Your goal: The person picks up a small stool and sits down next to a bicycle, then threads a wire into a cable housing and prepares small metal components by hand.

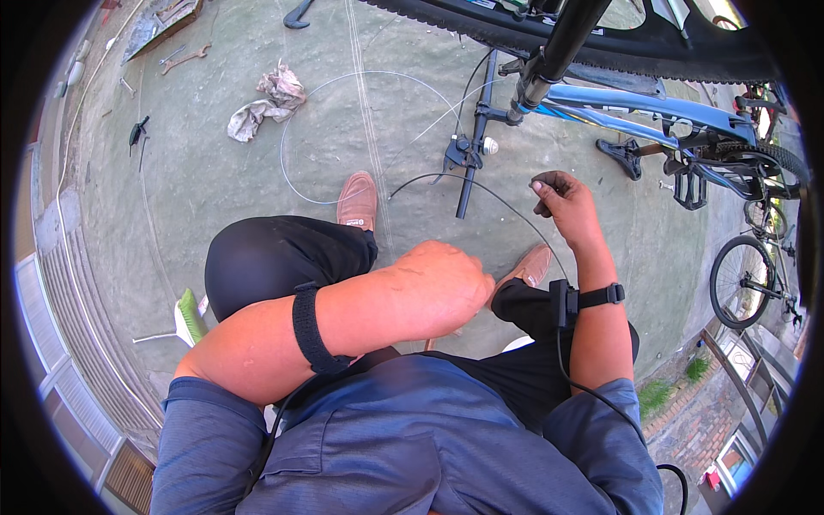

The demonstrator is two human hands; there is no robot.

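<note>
- The floor (pixel 215 172) is grey-green concrete, scuffed and dusty.
- A crumpled rag (pixel 268 101) lies on it at upper left.
- A thin wire (pixel 296 137) loops across it beside the rag (pale, hard to trace fully).
- A wrench (pixel 187 58) and other small tools (pixel 137 130) lie farther left.
- The handlebar (pixel 475 137) of a blue bike (pixel 635 107) rests on it.
- Two tan shoes (pixel 357 201) stand on it.

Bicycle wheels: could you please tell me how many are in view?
3: a knobby tyre across the top edge, the blue bike's wheel at right, and a smaller wheel lower right; others may be hidden.
</note>
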